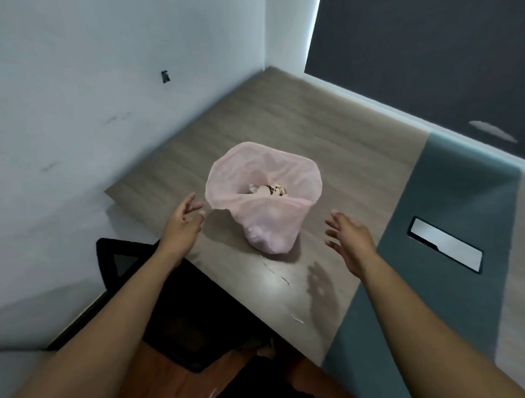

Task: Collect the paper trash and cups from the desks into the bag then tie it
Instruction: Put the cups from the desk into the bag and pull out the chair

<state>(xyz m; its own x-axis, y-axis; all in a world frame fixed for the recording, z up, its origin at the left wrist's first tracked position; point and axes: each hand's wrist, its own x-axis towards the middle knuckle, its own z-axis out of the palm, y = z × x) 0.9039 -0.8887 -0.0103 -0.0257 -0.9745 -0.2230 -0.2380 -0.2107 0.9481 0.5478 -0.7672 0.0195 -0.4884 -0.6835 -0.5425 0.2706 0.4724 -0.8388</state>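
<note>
Pink bag (272, 226) (mouth agape) holds cups (272, 189); left hand (183, 222), right hand (351, 241) beside it, spread, empty.

Office, wood-grain desk (289, 115) in a white-partitioned corner, flush cable hatch (445, 244)

The bag (272, 226) stands mid-frame on the desk (259, 114), with cups (270, 189) in it. The left hand (183, 222) is just left of the bag and the right hand (351, 241) to its lower right, neither touching it. A hatch (445, 244) is set in the desk at right. A chair (190, 310) sits below the desk's edge, lower left.
</note>
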